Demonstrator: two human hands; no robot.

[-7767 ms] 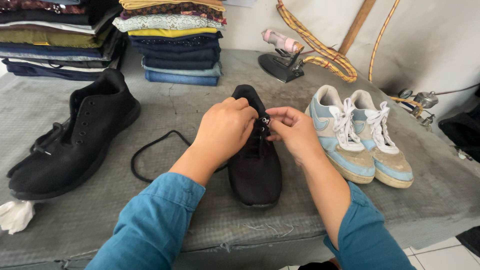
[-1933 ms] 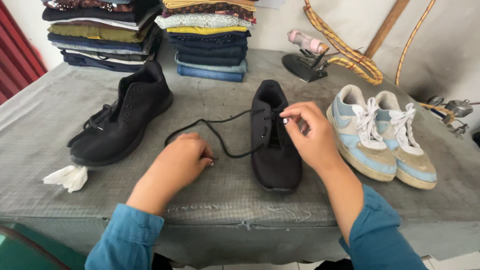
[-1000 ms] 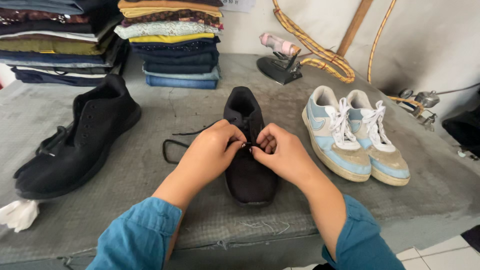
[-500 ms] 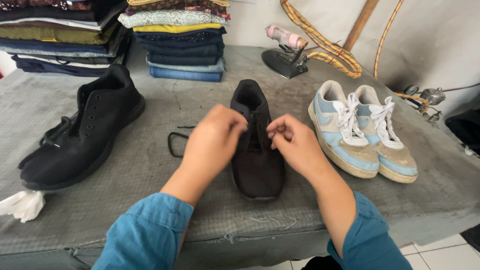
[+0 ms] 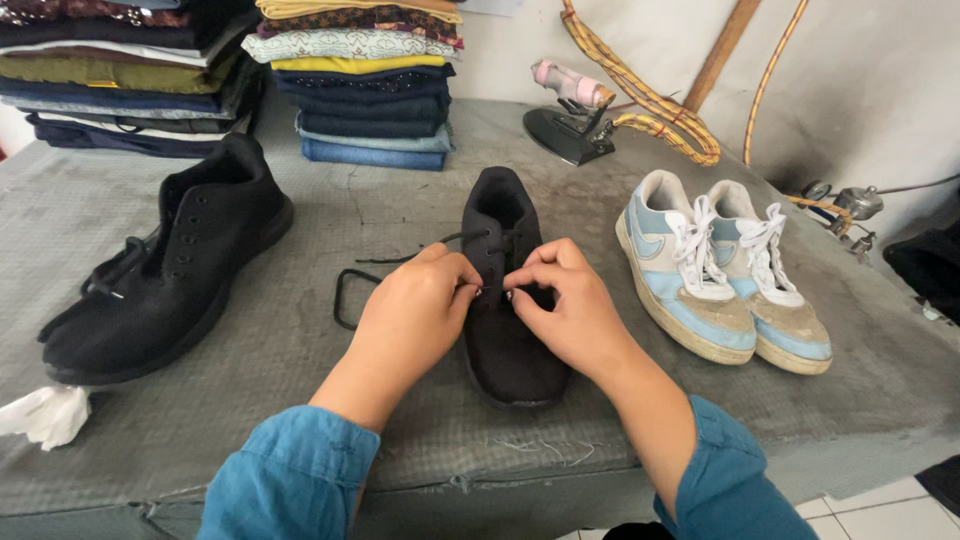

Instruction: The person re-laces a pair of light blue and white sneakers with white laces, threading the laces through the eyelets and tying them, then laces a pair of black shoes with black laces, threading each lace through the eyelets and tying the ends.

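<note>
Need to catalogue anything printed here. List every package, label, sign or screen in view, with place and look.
None show. Only shoes, an iron and folded clothes on the grey table; both hands meet at the middle black shoe.

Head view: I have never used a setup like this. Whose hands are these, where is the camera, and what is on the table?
The one picture comes from a camera worn on a person's head, looking down. The left hand and right hand, in blue sleeves, are that person's own. Both pinch a black lace over the middle black shoe on a grey cloth-covered table. A second black shoe lies left, a pair of blue and white sneakers right, a white crumpled tissue near the left edge. Behind are stacks of folded clothes and an iron.
</note>
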